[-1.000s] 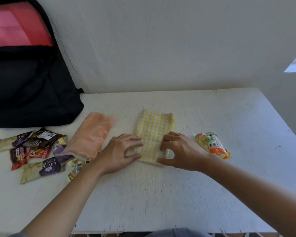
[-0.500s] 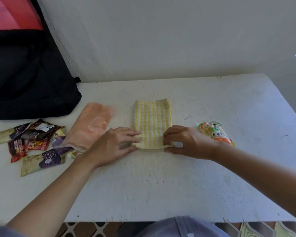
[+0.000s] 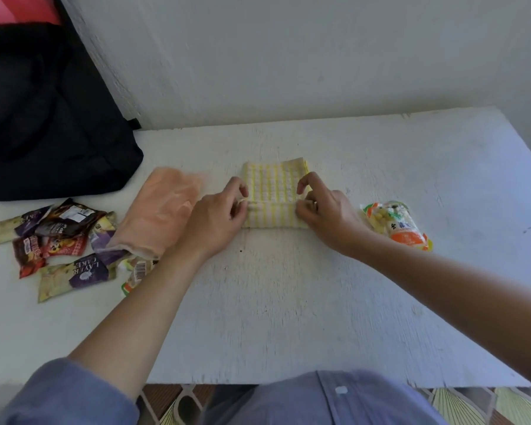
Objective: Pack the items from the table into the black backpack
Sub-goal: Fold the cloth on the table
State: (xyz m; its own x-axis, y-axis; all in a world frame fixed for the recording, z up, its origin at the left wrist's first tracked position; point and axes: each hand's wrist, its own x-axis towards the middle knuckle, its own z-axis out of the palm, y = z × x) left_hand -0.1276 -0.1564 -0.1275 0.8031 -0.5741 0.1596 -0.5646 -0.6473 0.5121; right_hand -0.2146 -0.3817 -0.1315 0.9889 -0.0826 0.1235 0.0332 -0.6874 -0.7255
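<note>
At a white painted table, we are working a yellow-and-white checked cloth into a smaller bundle. Our left hand and right hand are each pinching its near, doubled-over edge between thumb and curled fingers, one at either side, while the far half is lying flat. The cloth is sitting mid-table, well apart from the black fabric backpack, which is leaning against the white wall at the far left with a patch of pink showing at its top. We cannot see into it.

We are judging the packing as barely begun, since as far as this view shows every item is lying out on the table. Just beside our left hand a peach-coloured soft pouch is waiting, its near end overlapping a heap of crinkled foil snack wrappers in purple, red and brown. Near our right wrist a clear plastic packet of pale snacks with orange print is lying on its own. All of these are left to go in once the folding is finished. The pouch and the heap are lying between the cloth and the bag, so we are expecting to lift over them rather than slide.
</note>
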